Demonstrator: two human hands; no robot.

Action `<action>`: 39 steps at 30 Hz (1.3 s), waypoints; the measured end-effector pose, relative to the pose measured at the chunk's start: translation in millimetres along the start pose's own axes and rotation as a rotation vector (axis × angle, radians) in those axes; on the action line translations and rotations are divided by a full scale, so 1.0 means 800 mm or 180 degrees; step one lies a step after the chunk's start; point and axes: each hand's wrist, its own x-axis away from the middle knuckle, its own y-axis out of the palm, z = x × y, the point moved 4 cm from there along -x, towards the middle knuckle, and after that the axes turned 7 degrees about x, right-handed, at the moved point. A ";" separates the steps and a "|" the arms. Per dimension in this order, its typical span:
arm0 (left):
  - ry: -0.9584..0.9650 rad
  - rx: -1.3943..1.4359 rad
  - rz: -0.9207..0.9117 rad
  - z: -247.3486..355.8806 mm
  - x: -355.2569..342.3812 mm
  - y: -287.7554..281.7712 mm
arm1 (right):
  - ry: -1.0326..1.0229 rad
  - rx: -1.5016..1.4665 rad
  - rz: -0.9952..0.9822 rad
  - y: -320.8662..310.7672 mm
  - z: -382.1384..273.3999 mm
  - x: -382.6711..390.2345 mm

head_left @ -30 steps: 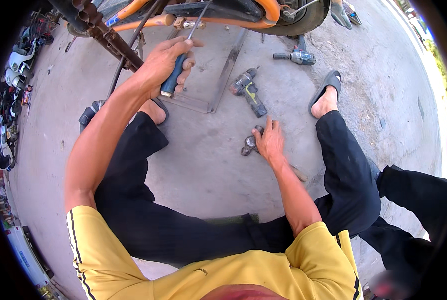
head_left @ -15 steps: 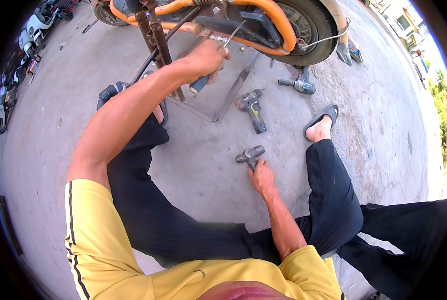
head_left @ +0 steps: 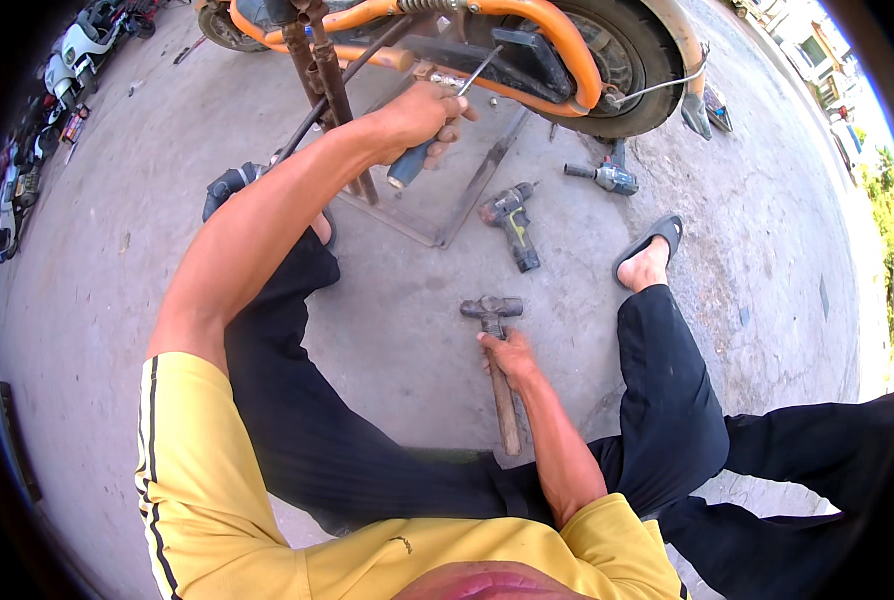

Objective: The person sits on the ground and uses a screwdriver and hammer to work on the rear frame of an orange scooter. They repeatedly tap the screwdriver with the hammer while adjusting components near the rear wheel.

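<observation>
My left hand [head_left: 422, 120] is wrapped round a screwdriver [head_left: 403, 170], just below the scooter's orange frame [head_left: 572, 60]. The blue handle sticks out under my fist, and the metal shaft slants up and to the right in front of a dark panel. My right hand [head_left: 510, 358] grips a hammer [head_left: 505, 410] by its wooden handle, close under the steel head. The head points away from me, and the handle's end hangs back toward my lap. Whether the hammer rests on the ground cannot be told.
A cordless drill [head_left: 512, 225] and a blue-grey impact wrench [head_left: 607, 177] lie on the concrete. Rusty metal legs [head_left: 332, 90] stand beside the scooter, joined to a flat ground frame [head_left: 482, 180]. Another person's dark trouser legs [head_left: 787, 450] are at right. Scooters [head_left: 77, 55] line the far left.
My right hand has swung the hammer round, so its handle now shows below my hand. The left hand still holds the screwdriver with its fingers slightly shifted. The view has moved a little.
</observation>
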 end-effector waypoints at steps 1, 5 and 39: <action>-0.0032 0.0110 -0.0042 0.000 0.000 0.006 | -0.0031 0.0191 0.0074 -0.001 0.006 -0.003; 0.0040 0.0245 -0.0105 -0.006 0.000 0.015 | -0.0311 0.0643 0.0141 0.011 -0.025 0.019; -0.0065 0.0228 -0.0086 -0.008 -0.011 0.014 | -0.4519 0.3580 0.0426 0.099 -0.250 0.172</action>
